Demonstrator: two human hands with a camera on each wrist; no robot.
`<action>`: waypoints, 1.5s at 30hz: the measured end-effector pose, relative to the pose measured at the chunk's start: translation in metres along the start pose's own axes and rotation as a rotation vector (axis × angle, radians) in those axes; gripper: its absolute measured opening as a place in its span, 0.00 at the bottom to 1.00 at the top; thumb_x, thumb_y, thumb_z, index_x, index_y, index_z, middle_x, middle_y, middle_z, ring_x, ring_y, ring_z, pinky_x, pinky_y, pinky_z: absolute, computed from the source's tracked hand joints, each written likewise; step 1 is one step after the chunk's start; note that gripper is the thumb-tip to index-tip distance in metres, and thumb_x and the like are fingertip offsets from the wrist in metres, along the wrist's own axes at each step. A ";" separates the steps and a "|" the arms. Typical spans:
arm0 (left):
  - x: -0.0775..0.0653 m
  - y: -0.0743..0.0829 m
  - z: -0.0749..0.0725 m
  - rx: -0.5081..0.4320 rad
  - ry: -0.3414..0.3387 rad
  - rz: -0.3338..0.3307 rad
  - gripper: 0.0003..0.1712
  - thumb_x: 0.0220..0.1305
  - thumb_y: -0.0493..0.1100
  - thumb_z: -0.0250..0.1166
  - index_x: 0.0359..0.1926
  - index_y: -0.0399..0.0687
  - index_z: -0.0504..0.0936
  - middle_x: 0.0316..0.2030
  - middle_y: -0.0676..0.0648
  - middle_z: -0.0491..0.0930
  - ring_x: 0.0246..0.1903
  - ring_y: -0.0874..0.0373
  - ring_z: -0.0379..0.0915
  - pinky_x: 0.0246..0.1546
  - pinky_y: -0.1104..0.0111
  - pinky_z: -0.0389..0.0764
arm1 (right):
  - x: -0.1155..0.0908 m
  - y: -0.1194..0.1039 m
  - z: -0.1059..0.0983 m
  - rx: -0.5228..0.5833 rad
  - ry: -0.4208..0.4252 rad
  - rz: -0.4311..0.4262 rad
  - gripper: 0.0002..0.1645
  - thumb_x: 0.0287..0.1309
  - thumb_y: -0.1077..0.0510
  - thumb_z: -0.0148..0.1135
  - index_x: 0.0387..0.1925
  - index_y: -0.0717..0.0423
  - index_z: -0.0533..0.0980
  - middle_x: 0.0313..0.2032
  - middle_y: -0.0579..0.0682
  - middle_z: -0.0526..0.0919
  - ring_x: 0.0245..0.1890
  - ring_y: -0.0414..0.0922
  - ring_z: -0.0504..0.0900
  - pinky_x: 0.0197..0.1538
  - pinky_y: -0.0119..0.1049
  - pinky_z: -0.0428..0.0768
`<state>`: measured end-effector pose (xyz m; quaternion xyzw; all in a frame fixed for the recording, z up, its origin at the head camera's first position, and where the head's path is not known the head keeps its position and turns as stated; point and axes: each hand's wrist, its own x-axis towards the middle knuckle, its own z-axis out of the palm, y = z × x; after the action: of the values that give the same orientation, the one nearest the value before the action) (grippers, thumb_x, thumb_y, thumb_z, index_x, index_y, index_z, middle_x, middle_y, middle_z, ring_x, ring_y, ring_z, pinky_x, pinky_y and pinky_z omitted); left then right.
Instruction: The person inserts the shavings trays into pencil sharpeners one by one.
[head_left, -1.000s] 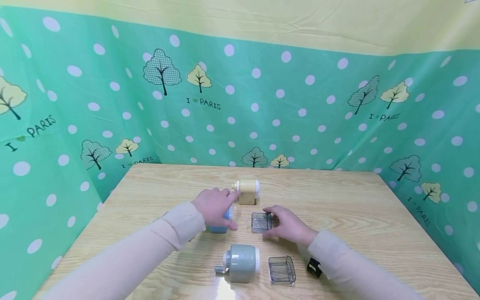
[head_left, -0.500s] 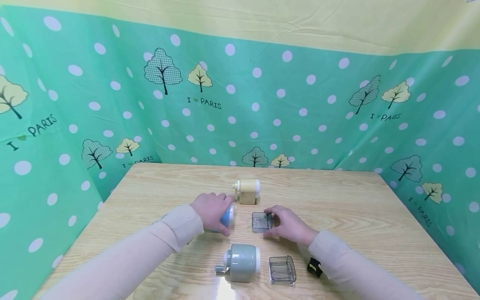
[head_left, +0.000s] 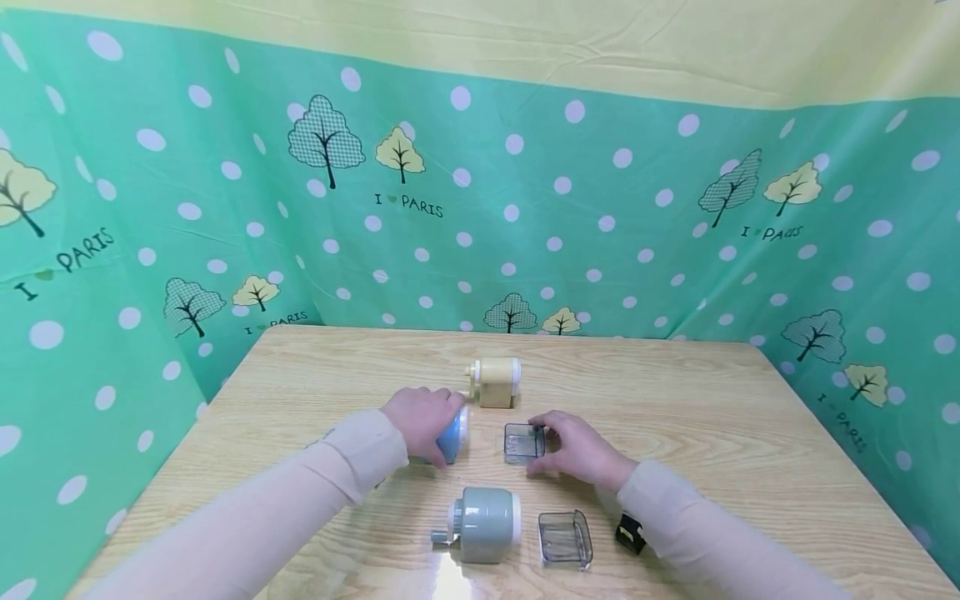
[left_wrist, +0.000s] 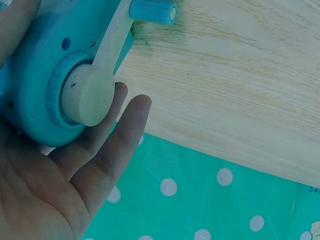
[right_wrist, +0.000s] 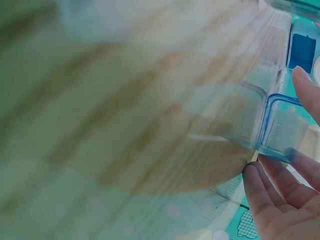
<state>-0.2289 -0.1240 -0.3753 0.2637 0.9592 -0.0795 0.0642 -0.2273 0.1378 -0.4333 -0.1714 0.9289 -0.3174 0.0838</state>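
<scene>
My left hand (head_left: 423, 423) grips a blue hand-crank pencil sharpener (head_left: 453, 435) from above, thumb on the near side. In the left wrist view the sharpener's pale crank (left_wrist: 89, 95) with its blue knob faces the camera, and two fingers extend beyond the body. To the right, my right hand (head_left: 579, 450) holds a clear, smoky shavings drawer (head_left: 522, 443) between thumb and fingers, close to the tabletop. The right wrist view has the drawer (right_wrist: 280, 131) between the thumb and fingertips, with the blue sharpener's rectangular opening (right_wrist: 302, 52) beyond it.
A yellow crank sharpener (head_left: 495, 383) stands behind the hands. Nearer me are a grey-green sharpener (head_left: 487, 525) and a second clear drawer (head_left: 565, 538). A small black object (head_left: 630, 533) lies beside the right sleeve. A polka-dot curtain (head_left: 480, 208) borders the wooden table (head_left: 675, 400).
My left hand has lowered onto the blue sharpener, and its thumb has closed in from the right along the near side. My right hand and its drawer have barely moved.
</scene>
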 end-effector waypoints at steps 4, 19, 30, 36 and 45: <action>0.000 0.001 0.000 -0.005 -0.007 -0.001 0.51 0.36 0.60 0.83 0.60 0.48 0.71 0.46 0.48 0.82 0.42 0.52 0.82 0.40 0.61 0.85 | 0.000 -0.001 -0.001 -0.002 -0.008 0.007 0.46 0.36 0.50 0.82 0.60 0.59 0.75 0.57 0.55 0.81 0.57 0.54 0.78 0.64 0.52 0.74; 0.002 0.000 0.003 -0.146 0.011 0.032 0.42 0.41 0.49 0.83 0.56 0.46 0.71 0.46 0.46 0.81 0.43 0.50 0.80 0.48 0.62 0.83 | 0.005 -0.005 -0.006 -0.050 -0.049 0.007 0.43 0.36 0.51 0.83 0.57 0.59 0.76 0.52 0.53 0.82 0.47 0.46 0.80 0.56 0.47 0.80; 0.002 -0.001 0.004 -0.148 0.015 0.033 0.39 0.41 0.48 0.83 0.53 0.47 0.72 0.44 0.48 0.81 0.41 0.51 0.80 0.46 0.62 0.83 | 0.007 -0.011 -0.009 -0.066 -0.080 0.038 0.43 0.35 0.51 0.83 0.56 0.58 0.77 0.46 0.49 0.83 0.42 0.42 0.79 0.50 0.42 0.81; 0.001 0.000 0.002 -0.154 0.009 0.026 0.39 0.42 0.48 0.83 0.53 0.47 0.72 0.45 0.48 0.81 0.42 0.51 0.79 0.46 0.62 0.83 | 0.008 -0.012 -0.009 -0.074 -0.084 0.040 0.43 0.35 0.51 0.83 0.56 0.59 0.76 0.45 0.48 0.83 0.41 0.42 0.79 0.49 0.40 0.82; 0.001 0.000 0.004 -0.146 0.016 0.029 0.39 0.42 0.48 0.83 0.54 0.47 0.72 0.45 0.47 0.81 0.42 0.51 0.79 0.47 0.62 0.83 | 0.011 -0.015 -0.008 -0.060 -0.096 0.044 0.44 0.35 0.51 0.83 0.56 0.59 0.76 0.44 0.48 0.83 0.40 0.42 0.79 0.47 0.40 0.82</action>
<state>-0.2296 -0.1244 -0.3795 0.2730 0.9589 -0.0065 0.0769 -0.2360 0.1272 -0.4184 -0.1684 0.9365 -0.2786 0.1302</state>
